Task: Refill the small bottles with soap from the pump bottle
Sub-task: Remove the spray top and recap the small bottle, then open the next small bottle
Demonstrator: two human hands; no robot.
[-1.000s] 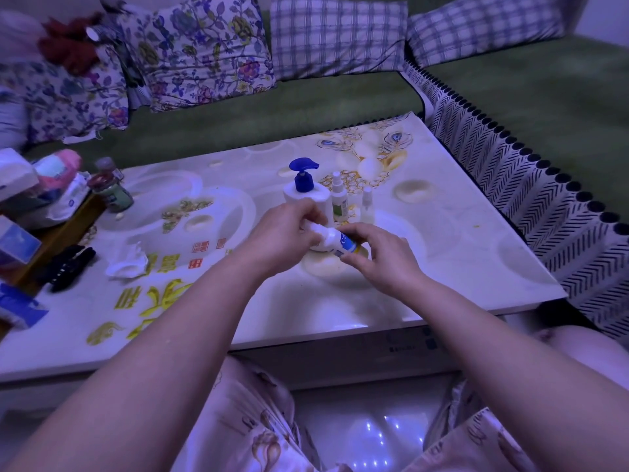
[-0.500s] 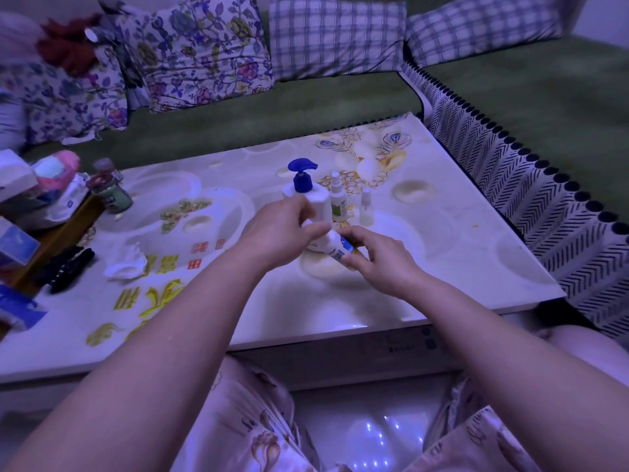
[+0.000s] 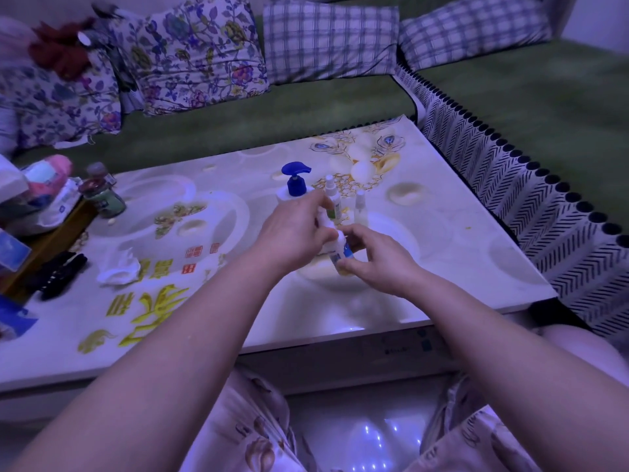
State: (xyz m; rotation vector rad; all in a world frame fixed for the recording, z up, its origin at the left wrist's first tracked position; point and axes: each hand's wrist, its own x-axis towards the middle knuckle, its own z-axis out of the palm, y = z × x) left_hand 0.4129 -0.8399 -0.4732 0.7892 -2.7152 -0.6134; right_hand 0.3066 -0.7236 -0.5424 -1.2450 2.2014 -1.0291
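Observation:
A small white bottle with a blue label (image 3: 341,253) is held over the table's middle. My right hand (image 3: 371,257) grips its body from the right. My left hand (image 3: 296,229) pinches its cap end from the left. Just behind my hands stands the white pump bottle with a blue pump head (image 3: 294,182); its body is mostly hidden by my left hand. Two more small bottles stand upright next to it: one with a green label (image 3: 332,199) and a pale one (image 3: 360,207).
The patterned table (image 3: 442,240) carries a crumpled tissue (image 3: 117,269), a black hair clip (image 3: 56,272) and a dark jar (image 3: 102,195) at the left, beside a cluttered wooden tray (image 3: 47,240). A green sofa with cushions runs behind and to the right.
The held bottle has tilted from nearly lying flat to more upright. My left hand's fingers have shifted up along its cap end. The other bottles have not moved.

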